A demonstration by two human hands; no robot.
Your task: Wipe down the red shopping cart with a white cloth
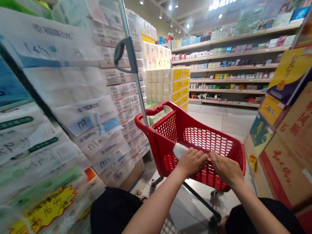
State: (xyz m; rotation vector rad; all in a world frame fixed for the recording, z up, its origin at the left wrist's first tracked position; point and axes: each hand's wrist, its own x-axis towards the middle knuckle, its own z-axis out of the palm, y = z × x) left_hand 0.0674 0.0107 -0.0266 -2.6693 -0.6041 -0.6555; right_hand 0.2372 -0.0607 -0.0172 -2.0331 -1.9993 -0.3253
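A red plastic shopping cart with perforated sides stands in front of me on the tiled floor. My left hand is closed over its near bar, palm down, beside a pale grey end piece. Close to it, my right hand wraps the same near bar farther right, the two hands almost touching. Both thumbs and most of the bar are hidden beneath the fingers. From the cart's left corner rises a thin metal pole carrying a grey looped grip.
Tall stacks of wrapped tissue packs line the left side, with a yellow price sign. Cardboard boxes are piled close on the right. Yellow-sided paper packs stand ahead, and stocked shelves cover the back. Tiled floor runs between.
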